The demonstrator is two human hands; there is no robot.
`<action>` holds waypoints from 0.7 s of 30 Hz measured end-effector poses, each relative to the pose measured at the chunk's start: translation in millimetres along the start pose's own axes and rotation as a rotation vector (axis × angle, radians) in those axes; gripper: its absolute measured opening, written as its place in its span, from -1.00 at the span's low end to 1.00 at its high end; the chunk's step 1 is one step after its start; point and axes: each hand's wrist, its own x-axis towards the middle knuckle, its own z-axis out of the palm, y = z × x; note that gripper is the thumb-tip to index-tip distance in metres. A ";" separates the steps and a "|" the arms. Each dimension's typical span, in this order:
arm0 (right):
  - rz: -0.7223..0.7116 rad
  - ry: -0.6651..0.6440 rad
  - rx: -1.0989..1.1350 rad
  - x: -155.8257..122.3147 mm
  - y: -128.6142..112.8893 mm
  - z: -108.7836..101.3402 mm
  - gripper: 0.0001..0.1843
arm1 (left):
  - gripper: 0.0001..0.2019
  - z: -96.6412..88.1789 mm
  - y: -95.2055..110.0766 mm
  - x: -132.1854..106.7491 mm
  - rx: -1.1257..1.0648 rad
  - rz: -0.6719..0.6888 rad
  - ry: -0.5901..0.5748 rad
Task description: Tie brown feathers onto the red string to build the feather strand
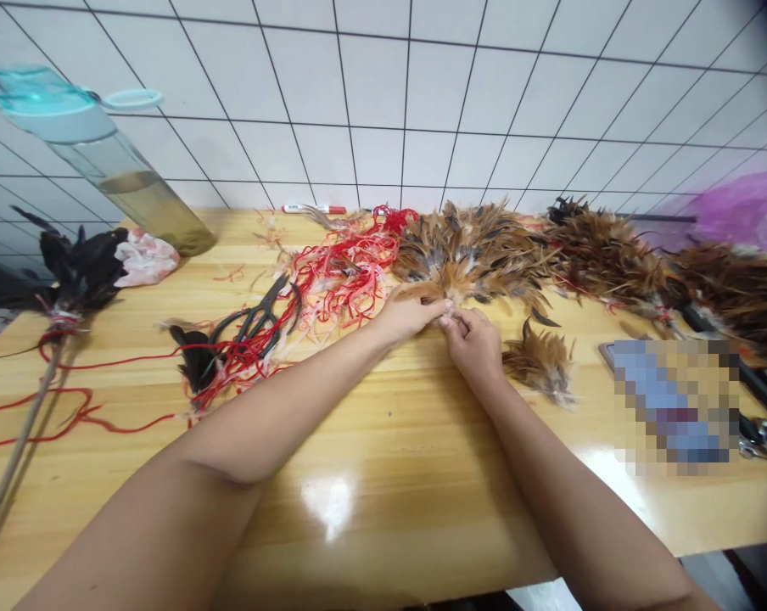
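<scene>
My left hand [409, 312] and my right hand [473, 341] meet at the middle of the wooden table [371, 475], fingertips pinched together at the base of a fan of brown feathers [473, 250]. Both hands are closed on feather quills at the fan's near edge. A small loose tuft of brown feathers [542, 361] lies just right of my right hand. A tangle of red string [338, 276] lies just left of my left hand, with black scissors [260, 322] lying in it.
A clear bottle with a teal cap [103, 161] stands at the back left beside a pink cloth [142, 257]. A black feather duster on a stick [71, 280] lies at left. More brown feather bundles [613, 255] and a purple bag [746, 208] lie at right, near a blurred flat object [673, 403].
</scene>
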 end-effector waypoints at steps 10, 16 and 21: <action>0.024 0.020 -0.041 -1.5 -1.5 -2.2 -0.75 | -0.86 8.9 17.5 -7.8 -0.021 0.001 0.072; 0.054 0.054 0.046 0.2 -0.2 -3.5 -0.76 | -0.89 12.6 15.5 -7.7 -0.116 0.022 0.046; 0.136 0.130 0.400 8.7 14.9 -0.9 -0.74 | -0.82 -5.9 9.8 4.0 -0.065 0.058 -0.032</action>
